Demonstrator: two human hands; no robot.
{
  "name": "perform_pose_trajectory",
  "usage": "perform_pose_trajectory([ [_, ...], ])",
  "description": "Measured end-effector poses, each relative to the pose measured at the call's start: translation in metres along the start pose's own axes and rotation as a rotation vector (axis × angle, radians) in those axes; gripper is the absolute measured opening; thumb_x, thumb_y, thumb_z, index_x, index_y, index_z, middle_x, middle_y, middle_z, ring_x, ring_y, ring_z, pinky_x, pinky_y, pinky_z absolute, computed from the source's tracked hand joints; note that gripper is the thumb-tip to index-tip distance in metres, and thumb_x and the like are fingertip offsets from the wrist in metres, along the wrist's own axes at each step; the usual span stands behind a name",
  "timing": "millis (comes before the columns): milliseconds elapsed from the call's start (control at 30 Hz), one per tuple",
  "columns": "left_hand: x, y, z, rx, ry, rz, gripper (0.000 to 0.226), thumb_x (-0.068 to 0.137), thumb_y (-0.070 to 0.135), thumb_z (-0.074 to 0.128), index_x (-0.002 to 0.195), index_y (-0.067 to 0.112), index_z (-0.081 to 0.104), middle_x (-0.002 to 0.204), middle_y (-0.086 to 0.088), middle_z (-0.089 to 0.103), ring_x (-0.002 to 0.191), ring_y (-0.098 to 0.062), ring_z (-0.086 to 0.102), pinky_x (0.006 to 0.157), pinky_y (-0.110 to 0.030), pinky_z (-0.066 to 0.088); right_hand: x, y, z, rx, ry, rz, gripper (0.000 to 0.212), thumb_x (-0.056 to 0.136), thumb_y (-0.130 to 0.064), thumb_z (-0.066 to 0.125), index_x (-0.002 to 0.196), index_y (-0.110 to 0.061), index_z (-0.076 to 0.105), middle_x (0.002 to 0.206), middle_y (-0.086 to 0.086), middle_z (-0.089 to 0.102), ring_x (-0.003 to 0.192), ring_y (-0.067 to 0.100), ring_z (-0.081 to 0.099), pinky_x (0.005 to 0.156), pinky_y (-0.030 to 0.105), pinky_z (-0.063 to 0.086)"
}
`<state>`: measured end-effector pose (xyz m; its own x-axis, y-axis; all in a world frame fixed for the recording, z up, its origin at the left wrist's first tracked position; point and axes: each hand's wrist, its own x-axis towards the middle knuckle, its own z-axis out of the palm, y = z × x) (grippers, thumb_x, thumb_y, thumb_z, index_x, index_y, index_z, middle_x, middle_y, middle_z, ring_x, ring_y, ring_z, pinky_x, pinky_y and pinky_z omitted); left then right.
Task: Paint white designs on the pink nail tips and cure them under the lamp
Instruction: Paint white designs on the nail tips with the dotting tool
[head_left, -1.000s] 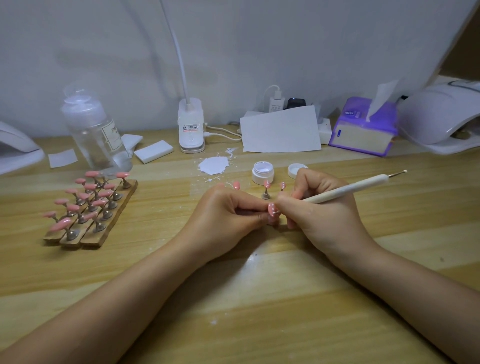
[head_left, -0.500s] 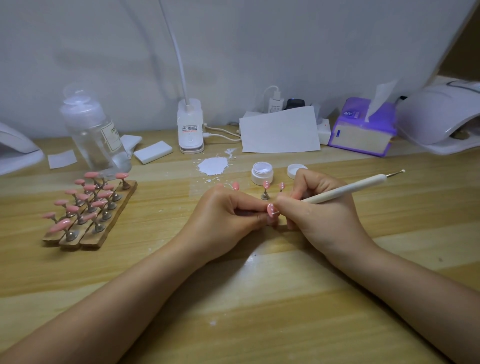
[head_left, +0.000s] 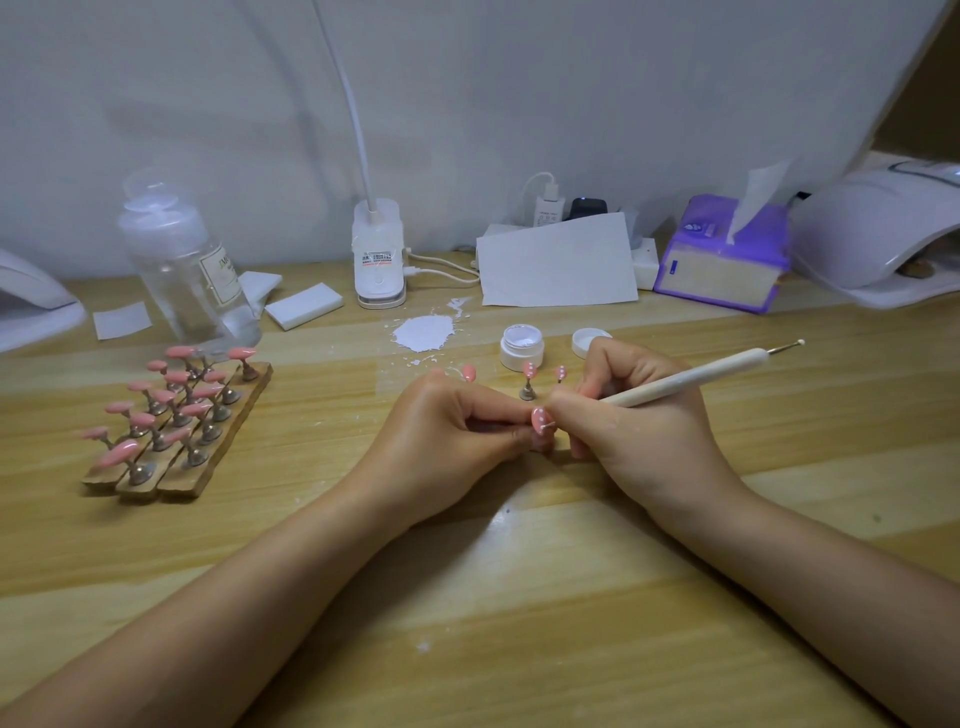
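Pink, glossy, with two or three white dots on it: that's the nail tip (head_left: 539, 419) you've got pinched in your left hand (head_left: 451, 431), fingers curled in tight so it faces up toward you. It sits well in from every edge of the wooden bench (head_left: 519, 597), nearer the back edge than the front. Both wrists are planted on the wood, and I'd say that's for steadiness, because the work is tiny. Your right hand (head_left: 639, 421) grips the dotting pen (head_left: 691, 379) like a pencil, thumb and forefinger closed round it close to the working end, and the fine metal point is right at the tip's surface. The spare ball end pokes out toward the right edge.

Just behind your knuckles stand two more tips on stands (head_left: 529, 382), both already dotted in white, waiting for the cure by my reading. The open jar of white gel (head_left: 521, 345) is just behind them, lid (head_left: 586, 343) beside it, handy for reloading. Toward the left edge, the wooden rack (head_left: 171, 421) holds rows of plain pink tips, untouched. The curing lamp (head_left: 878, 244) waits at the back right corner, mouth open toward you. Plenty left to paint, then.
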<state>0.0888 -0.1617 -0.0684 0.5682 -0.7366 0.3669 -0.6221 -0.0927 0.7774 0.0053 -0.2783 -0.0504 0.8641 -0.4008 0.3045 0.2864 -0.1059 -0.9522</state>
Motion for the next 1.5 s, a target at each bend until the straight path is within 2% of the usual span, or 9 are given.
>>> perform_pose_trajectory([
  [367,0.000,0.005,0.000,0.018,0.006,-0.015,0.016,0.076,0.017,0.068,0.083,0.032,0.070,0.081,0.030,0.063,0.073,0.026,0.050,0.086,0.012,0.006,0.002,0.004,-0.001,0.019,0.031,-0.007,0.039,0.074,0.016,0.054,0.052,-0.008,0.035,0.034,-0.006,0.045,0.033,0.005,0.045,0.038,0.012,0.036],
  [500,0.000,0.004,0.000,0.019,0.002,-0.015,0.014,0.077,0.012,0.069,0.086,0.022,0.073,0.080,0.030,0.062,0.073,0.027,0.049,0.083,0.012,0.013,0.002,0.004,-0.001,0.042,0.006,-0.010,0.040,0.075,0.018,0.053,0.051,-0.008,0.034,0.034,-0.004,0.048,0.039,0.016,0.050,0.040,0.014,0.040],
  [700,0.000,0.003,0.001,0.015,0.009,-0.021,0.013,0.076,0.017,0.069,0.085,0.025,0.072,0.081,0.029,0.063,0.073,0.025,0.049,0.088,0.010,0.007,0.002,0.004,0.000,0.051,0.014,-0.001,0.040,0.075,0.019,0.052,0.052,-0.009,0.034,0.033,-0.005,0.047,0.034,0.006,0.048,0.039,0.012,0.039],
  [867,0.000,0.004,0.000,-0.010,-0.001,-0.013,0.014,0.075,0.010,0.070,0.088,0.016,0.073,0.081,0.028,0.063,0.074,0.023,0.052,0.079,0.012,0.021,0.002,0.004,-0.001,0.062,0.014,-0.007,0.039,0.073,0.021,0.051,0.053,-0.009,0.035,0.033,-0.006,0.047,0.032,0.002,0.046,0.038,0.011,0.037],
  [1000,-0.001,0.004,0.000,0.005,0.006,-0.016,0.014,0.075,0.017,0.069,0.087,0.024,0.072,0.082,0.029,0.063,0.076,0.023,0.053,0.091,0.009,0.008,0.002,0.006,-0.002,0.042,0.029,-0.010,0.039,0.075,0.018,0.053,0.053,-0.008,0.035,0.033,-0.005,0.048,0.035,0.006,0.047,0.039,0.012,0.039],
  [1133,-0.001,0.005,0.001,-0.025,-0.005,-0.015,0.014,0.076,0.013,0.070,0.089,0.017,0.073,0.081,0.025,0.065,0.076,0.022,0.052,0.081,0.010,0.022,0.002,0.007,-0.002,0.040,0.076,-0.033,0.037,0.076,0.012,0.058,0.052,-0.008,0.036,0.034,-0.004,0.048,0.035,0.005,0.048,0.041,0.013,0.041],
  [1267,-0.005,0.011,-0.001,-0.277,0.077,-0.054,0.017,0.069,0.021,0.067,0.081,0.011,0.074,0.073,0.008,0.072,0.072,-0.004,0.067,0.070,-0.018,0.054,0.002,0.006,-0.004,0.072,0.199,-0.104,0.038,0.079,-0.006,0.065,0.053,-0.012,0.038,0.035,-0.004,0.046,0.034,0.003,0.041,0.045,0.015,0.041],
  [1333,-0.007,0.014,-0.001,-0.254,0.171,0.022,0.020,0.069,0.019,0.066,0.084,0.007,0.073,0.080,-0.001,0.071,0.073,-0.013,0.067,0.061,-0.025,0.055,0.003,0.006,-0.005,0.094,0.263,-0.116,0.039,0.081,-0.010,0.064,0.053,-0.014,0.037,0.035,-0.006,0.044,0.034,0.004,0.038,0.044,0.017,0.038],
  [1500,-0.004,0.022,-0.009,-0.085,0.367,0.208,0.017,0.075,0.012,0.066,0.091,0.017,0.067,0.082,-0.005,0.060,0.079,-0.020,0.064,0.063,-0.040,0.053,0.006,0.009,-0.008,0.113,0.313,-0.085,0.043,0.083,-0.012,0.064,0.051,-0.020,0.036,0.036,-0.009,0.040,0.037,0.006,0.035,0.042,0.017,0.033],
])
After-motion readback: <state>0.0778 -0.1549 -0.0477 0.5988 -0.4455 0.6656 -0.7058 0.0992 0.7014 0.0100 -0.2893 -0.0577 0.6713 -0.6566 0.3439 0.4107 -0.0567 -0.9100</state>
